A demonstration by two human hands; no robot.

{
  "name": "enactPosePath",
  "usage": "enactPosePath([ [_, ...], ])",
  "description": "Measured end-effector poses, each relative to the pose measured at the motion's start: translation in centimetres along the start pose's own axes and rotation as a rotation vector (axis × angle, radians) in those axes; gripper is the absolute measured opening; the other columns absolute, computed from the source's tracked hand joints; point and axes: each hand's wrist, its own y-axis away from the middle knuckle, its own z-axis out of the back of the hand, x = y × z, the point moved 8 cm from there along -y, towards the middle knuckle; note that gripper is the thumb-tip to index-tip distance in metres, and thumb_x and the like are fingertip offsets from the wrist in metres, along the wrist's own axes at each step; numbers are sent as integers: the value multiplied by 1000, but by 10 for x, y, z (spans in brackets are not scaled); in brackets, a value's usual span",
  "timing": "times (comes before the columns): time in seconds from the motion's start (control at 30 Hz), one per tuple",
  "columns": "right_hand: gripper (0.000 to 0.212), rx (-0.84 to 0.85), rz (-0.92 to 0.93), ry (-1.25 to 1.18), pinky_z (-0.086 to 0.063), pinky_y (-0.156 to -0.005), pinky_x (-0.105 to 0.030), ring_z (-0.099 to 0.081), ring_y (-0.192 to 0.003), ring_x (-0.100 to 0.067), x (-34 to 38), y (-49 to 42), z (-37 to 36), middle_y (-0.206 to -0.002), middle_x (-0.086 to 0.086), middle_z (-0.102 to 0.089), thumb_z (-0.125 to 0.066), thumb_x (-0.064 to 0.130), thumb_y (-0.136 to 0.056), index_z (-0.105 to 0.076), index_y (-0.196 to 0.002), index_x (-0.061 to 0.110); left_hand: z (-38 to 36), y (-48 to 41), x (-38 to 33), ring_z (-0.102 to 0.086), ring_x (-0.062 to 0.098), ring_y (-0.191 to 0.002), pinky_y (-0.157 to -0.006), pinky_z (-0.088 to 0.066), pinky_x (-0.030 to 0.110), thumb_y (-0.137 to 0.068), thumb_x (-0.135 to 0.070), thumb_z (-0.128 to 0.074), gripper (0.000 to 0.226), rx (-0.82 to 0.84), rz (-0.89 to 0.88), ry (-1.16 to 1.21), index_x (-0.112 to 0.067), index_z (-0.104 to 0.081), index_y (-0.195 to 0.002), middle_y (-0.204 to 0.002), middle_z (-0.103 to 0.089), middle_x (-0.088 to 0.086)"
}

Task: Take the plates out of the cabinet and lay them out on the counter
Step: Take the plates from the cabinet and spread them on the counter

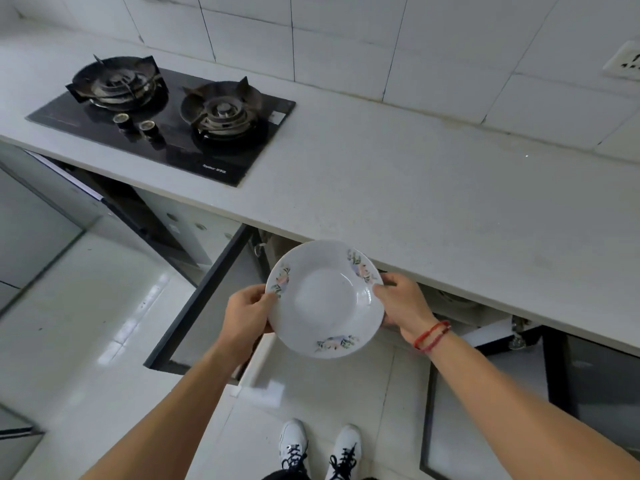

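White glazed ceramic: the plate (325, 299), round and shallow-welled, with three floral sprigs on its rim, is held level in mid-air in front of the counter's front edge, above the open cabinet (460, 306), and not yet over the worktop. The left hand (247, 315) clasps the rim on its left side, thumb on top and fingers beneath; the right hand (403, 303), with a red cord (432, 336) at the wrist, clasps the opposite rim likewise. Both hands are thus closed on the one plate, and neither is free.

Governing relation: the counter (433, 202) lies directly ahead of and above the plate, its front edge just beyond the far rim. The plate is circular and has no long axis; its face is upward. The two hands sit nearly equidistant from the edge, the right perhaps slightly nearer. The bare stretch of worktop to the right of the gas hob (162, 116) is the likely landing zone, calling for a lift and forward carry.

A pale rounded form inside the cabinet, right of the right hand, may be more crockery; the view is too dark to confirm.

Legible writing: a small white mark on the hob's front right corner, too small to read. No lettering shows on the plate.
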Motion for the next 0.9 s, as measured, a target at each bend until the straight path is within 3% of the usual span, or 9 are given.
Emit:
enactPosePath([
  [0.17,29,14,54,17,-60,-71,-58,-75,-82,-32,19,12,11,-83,-5,-78,-56,9,-91,-71,-84,33,1,6,-17,-72,16,-72,-53,-58,28,-95,-11,-55,12,-3,-18,-11,-13,-67,-96,-89,-73,5],
  [0.53,21,19,92,-37,-61,-64,-56,-74,-78,-33,39,12,29,-88,-18,-76,-54,4,-90,-74,-88,9,-7,9,-51,-72,18,-73,-54,-58,30,-93,-11,-58,12,-46,-78,-51,-9,-68,-98,-89,-73,7],
  [0.73,24,31,102,-77,-58,-69,-64,-74,-82,-34,61,-1,32,-89,-15,-75,-57,4,-90,-70,-77,19,-9,-1,-81,-72,17,-75,-56,-59,32,-94,-13,-58,17,-65,-142,-61,-21,-67,-82,-87,-73,3],
  [0.9,24,8,116,-72,-58,-71,-63,-74,-80,-33,83,-27,31,-88,-13,-74,-57,6,-91,-69,-76,20,-13,-33,-101,-71,21,-77,-64,-62,37,-94,-12,-58,18,-54,-138,-56,-18,-68,-80,-86,-73,6],
])
